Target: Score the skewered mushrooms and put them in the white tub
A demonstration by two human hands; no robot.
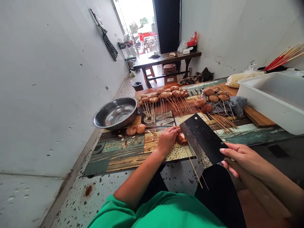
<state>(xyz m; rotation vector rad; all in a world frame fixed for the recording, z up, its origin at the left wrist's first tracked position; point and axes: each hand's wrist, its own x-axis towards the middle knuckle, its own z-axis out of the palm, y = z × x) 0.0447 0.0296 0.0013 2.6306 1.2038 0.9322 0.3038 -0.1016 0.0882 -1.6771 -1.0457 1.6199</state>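
My left hand [168,138] is closed around a brown mushroom [181,139] near the table's front edge. Thin wooden skewers [195,169] stick out from the mushroom toward me. In my right hand [239,156] is a broad dark cleaver [201,137], gripped where the blade meets the wooden handle. The blade slants across the mushroom's right side; whether it touches cannot be made out. Left of my left hand lie skewered mushrooms [136,129] among pale mushroom scraps [129,141].
A row of skewered mushrooms [163,93] lies farther back. A steel basin [116,112] stands at the left. To the right are more mushrooms [213,98] on a grey cloth [237,105], bare skewers [222,123], and a white plastic tub [268,104] on a wooden board [257,116].
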